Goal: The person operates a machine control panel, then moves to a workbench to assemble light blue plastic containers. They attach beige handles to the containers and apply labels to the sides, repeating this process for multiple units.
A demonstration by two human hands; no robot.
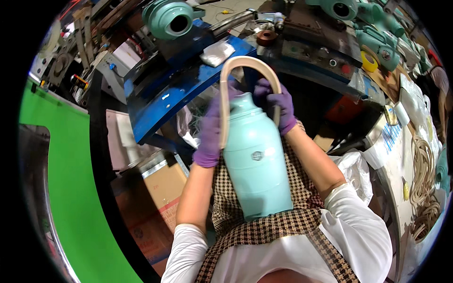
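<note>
A pale turquoise vacuum flask (257, 162) with a narrow neck and a small dark emblem leans upright against my checked apron, its base at my lap. A beige strip (250, 61), bent into an arch, rises over the flask's neck. My right hand (281, 106), in a purple glove, is closed on the strip's right side beside the neck. On the other side, my left hand (210, 137), also gloved in purple, is against the strip's left length and the flask's shoulder. Its fingers are smeared by motion and partly hidden behind the strip.
Ahead stands a blue workbench (163, 104) with a dark metal machine (321, 52). Another turquoise flask (167, 21) lies at the far left; several more are at the far right. Coiled beige strips (422, 170) lie on the right-hand table. Cardboard boxes (163, 184) sit lower left.
</note>
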